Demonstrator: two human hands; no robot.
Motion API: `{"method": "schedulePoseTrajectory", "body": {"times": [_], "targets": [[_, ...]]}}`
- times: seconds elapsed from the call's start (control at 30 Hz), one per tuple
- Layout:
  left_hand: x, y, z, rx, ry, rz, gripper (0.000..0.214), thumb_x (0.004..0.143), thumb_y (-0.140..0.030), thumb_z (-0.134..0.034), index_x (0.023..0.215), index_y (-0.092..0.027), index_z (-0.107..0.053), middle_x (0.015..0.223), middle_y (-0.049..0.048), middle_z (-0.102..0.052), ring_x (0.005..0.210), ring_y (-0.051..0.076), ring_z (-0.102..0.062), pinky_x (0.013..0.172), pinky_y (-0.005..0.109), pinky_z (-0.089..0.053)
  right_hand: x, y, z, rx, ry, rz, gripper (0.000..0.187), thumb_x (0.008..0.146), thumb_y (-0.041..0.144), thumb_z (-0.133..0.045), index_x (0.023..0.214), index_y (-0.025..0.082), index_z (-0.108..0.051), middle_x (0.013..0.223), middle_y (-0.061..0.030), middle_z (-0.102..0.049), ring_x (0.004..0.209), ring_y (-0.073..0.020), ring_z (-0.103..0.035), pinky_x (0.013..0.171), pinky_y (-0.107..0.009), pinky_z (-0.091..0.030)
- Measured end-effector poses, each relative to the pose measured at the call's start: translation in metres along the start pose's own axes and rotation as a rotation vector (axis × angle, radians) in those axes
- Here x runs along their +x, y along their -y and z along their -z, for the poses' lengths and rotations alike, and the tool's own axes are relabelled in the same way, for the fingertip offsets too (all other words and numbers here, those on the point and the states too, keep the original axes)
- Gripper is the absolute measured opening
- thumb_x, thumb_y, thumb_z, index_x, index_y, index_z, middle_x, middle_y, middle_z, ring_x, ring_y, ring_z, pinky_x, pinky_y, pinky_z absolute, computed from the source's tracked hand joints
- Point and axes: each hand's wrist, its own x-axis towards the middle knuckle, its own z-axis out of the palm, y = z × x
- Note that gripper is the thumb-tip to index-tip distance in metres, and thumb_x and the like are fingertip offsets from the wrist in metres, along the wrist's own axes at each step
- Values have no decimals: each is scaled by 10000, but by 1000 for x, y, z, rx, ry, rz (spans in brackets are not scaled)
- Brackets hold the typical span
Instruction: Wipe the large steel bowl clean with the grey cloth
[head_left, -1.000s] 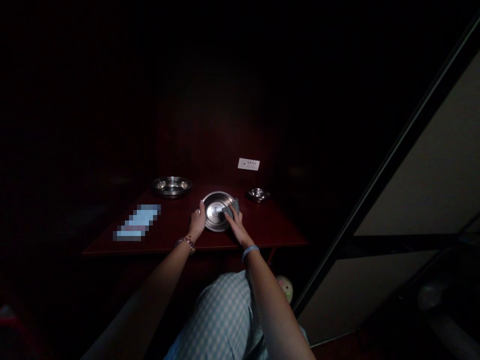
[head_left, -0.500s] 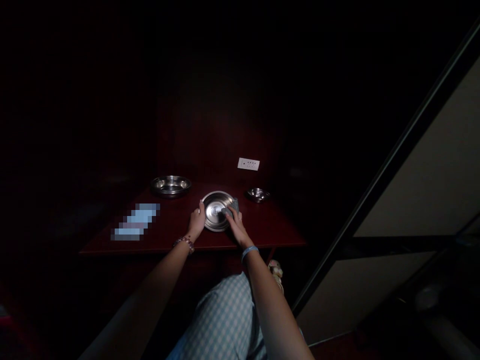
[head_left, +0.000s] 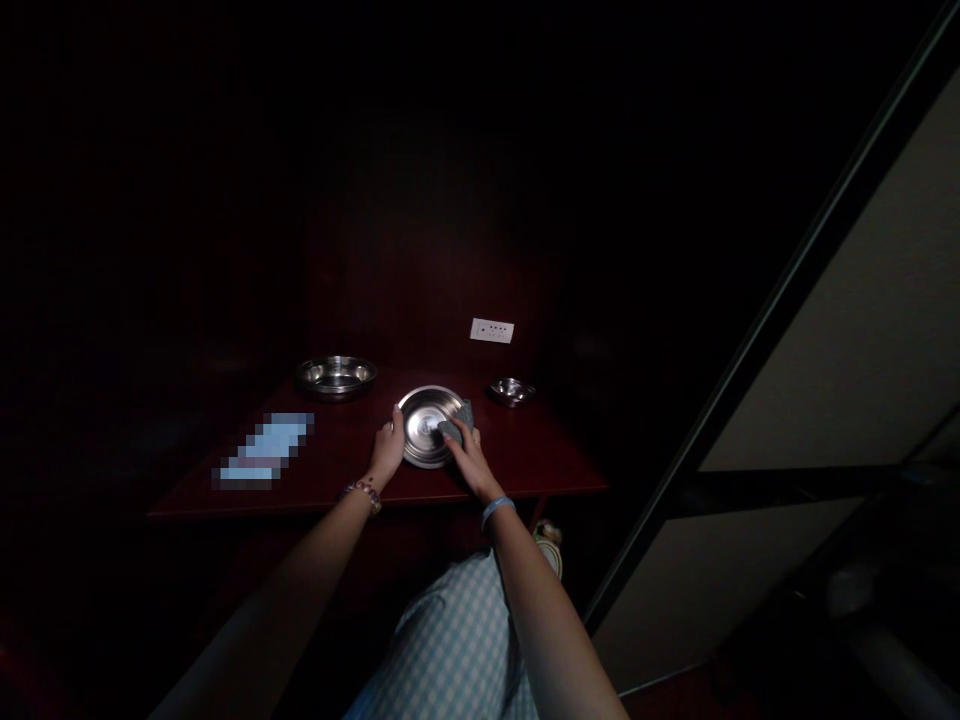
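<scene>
A round, shiny steel bowl (head_left: 424, 408) is tilted toward me above the dark red table (head_left: 315, 480). My left hand (head_left: 388, 447) grips its left rim, thumb over the edge. At the bowl's right side my right hand (head_left: 468, 458) is closed on a grey-green cloth (head_left: 450, 430), pressing part of it against the inside while the rest hangs over the rim. Whether the bowl's underside touches the table I cannot tell. A wider steel bowl (head_left: 336, 378) stands behind to the left, and a small steel bowl (head_left: 513, 391) to the right.
A pixelated light-blue patch (head_left: 266, 450) covers something on the table's left. On the back wall sits a white socket panel (head_left: 492, 330). A pale panel with a dark frame (head_left: 795, 400) slants along the right. My knee in checked fabric (head_left: 465, 630) is below the table edge.
The whole view has shifted slightly. The cloth in my right hand has moved a little inside the bowl, while my left hand keeps its hold on the rim.
</scene>
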Motion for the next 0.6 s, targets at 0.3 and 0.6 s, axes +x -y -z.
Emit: {"method": "schedulePoseTrajectory", "body": {"times": [0.3,0.6], "targets": [[-2,5,-1,-47,30,-29,726,888,-599,-171,980,-85,-674,971,206,-714,961,268,-672,837,339,-486,-4,5,1,-7,-86,70,437,838,449,-554,1231,258,-563,1196,-70,-498,1161,-215,-507,1058,-368,-336],[2,2,-3,-119,46,-38,713,796,-739,-239,655,-155,-623,667,113,-674,690,234,-639,635,309,-450,-3,2,4,-16,-209,260,385,913,340,-421,1252,204,-541,1268,-85,-572,1201,-200,-498,1066,-352,-329]]}}
